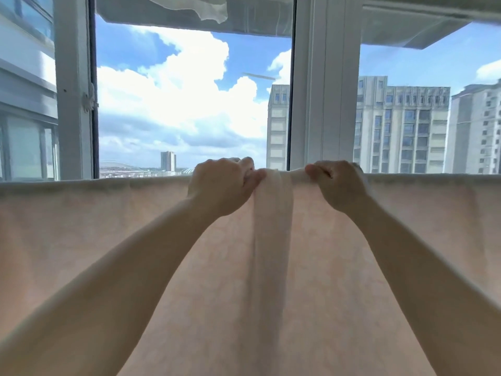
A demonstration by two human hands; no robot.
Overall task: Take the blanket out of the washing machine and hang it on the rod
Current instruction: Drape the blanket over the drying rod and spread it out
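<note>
Window frame (322, 85) behind hung blanket (108, 226)

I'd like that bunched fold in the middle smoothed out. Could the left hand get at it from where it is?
Probably yes. The left hand already grips the blanket along its top edge right beside the bunched fold, and nothing lies between them; the right hand grips the other side.
</note>
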